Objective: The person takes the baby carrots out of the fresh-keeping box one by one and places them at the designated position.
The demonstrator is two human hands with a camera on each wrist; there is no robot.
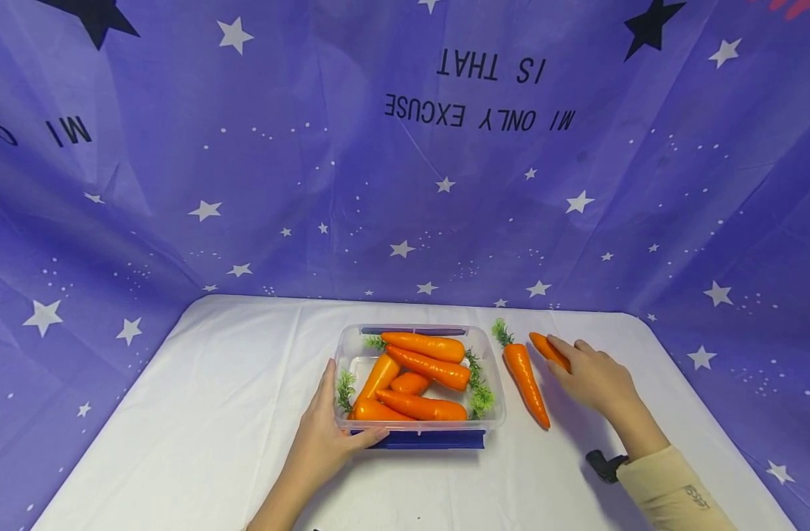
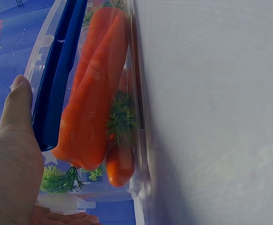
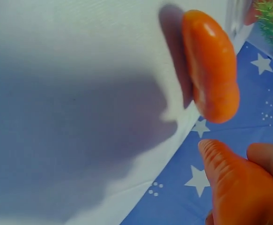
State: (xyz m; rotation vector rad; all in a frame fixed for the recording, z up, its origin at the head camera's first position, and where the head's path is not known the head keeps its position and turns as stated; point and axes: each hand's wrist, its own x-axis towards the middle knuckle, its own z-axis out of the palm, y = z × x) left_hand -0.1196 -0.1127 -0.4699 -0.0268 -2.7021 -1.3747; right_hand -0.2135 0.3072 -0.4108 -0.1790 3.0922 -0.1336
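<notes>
A clear plastic container [image 1: 496, 369] with blue latches holds several orange carrots [image 1: 425, 366] with green leafy tops. My left hand [image 1: 322, 442] grips its near left corner, fingers along the left wall and thumb at the front rim. In the left wrist view, that thumb lies beside the blue latch [image 2: 61, 70], and carrots [image 2: 96, 89] show through the wall. To the right of the container, a carrot [image 1: 526, 385] with a leafy top lies on the cloth. Just beyond it my right hand [image 1: 597, 377] holds another carrot [image 3: 244, 192], partly hidden by the fingers.
White cloth [image 1: 212, 413] covers the table. A purple star-printed curtain [image 1: 352, 184] rises along the back and both sides. A black strap-like piece [image 1: 604, 466] sits at the right wrist, by the beige sleeve [image 1: 673, 490].
</notes>
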